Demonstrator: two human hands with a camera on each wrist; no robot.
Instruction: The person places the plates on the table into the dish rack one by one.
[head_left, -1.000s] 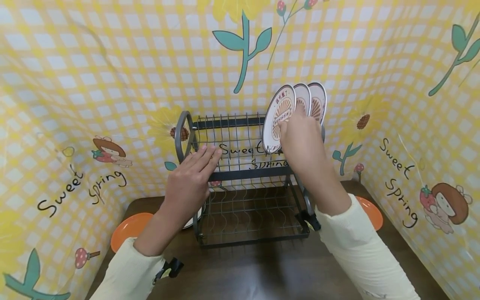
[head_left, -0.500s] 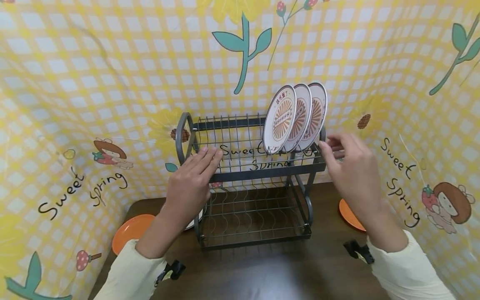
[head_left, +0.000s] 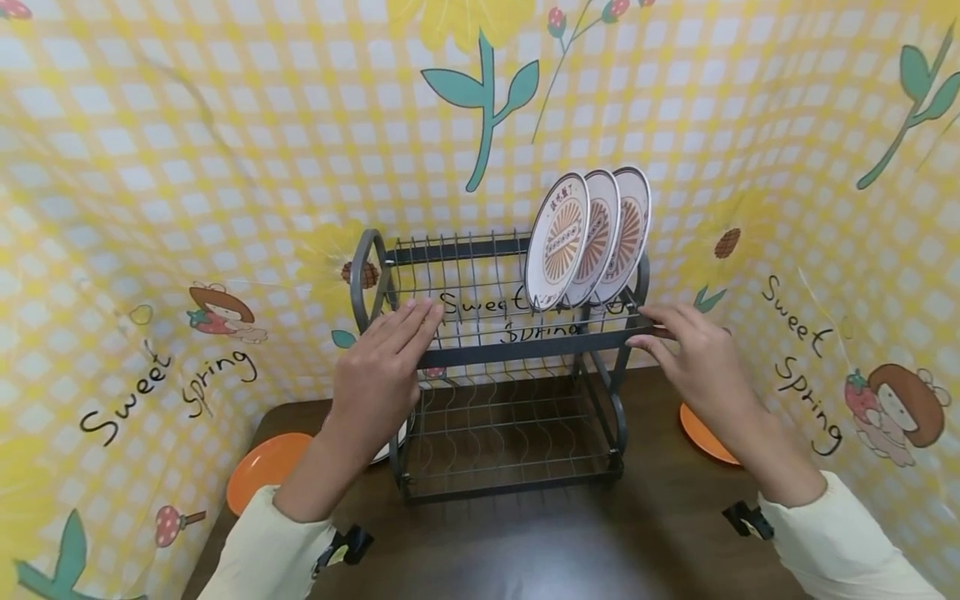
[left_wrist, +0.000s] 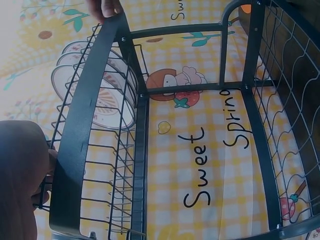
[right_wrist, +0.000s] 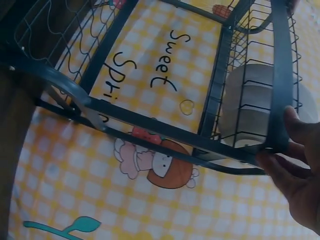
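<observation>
A dark grey two-tier dish rack (head_left: 517, 346) stands before me. Three white patterned plates (head_left: 557, 242) lean upright in its upper tier, toward the right end. My left hand (head_left: 382, 362) rests on the left part of the upper front bar, fingers straight over it; the left wrist view shows fingertips past the bar, among the wires. My right hand (head_left: 693, 346) holds the right end of that bar between thumb and fingers, close to the plates but apart from them. The right wrist view shows this hold on the bar (right_wrist: 281, 75) and the plates' pale backs (right_wrist: 247, 95).
An orange plate (head_left: 266, 471) lies at the left of the brown table (head_left: 525, 542), another orange plate (head_left: 705, 435) at the right. Part of a white plate (head_left: 390, 446) shows behind my left forearm. Checked cloth (head_left: 247, 167) surrounds the back and sides.
My right hand has left the plates, moved right and down, and taken hold of the bar's right end. The three plates stay upright. My left hand keeps its place on the rack.
</observation>
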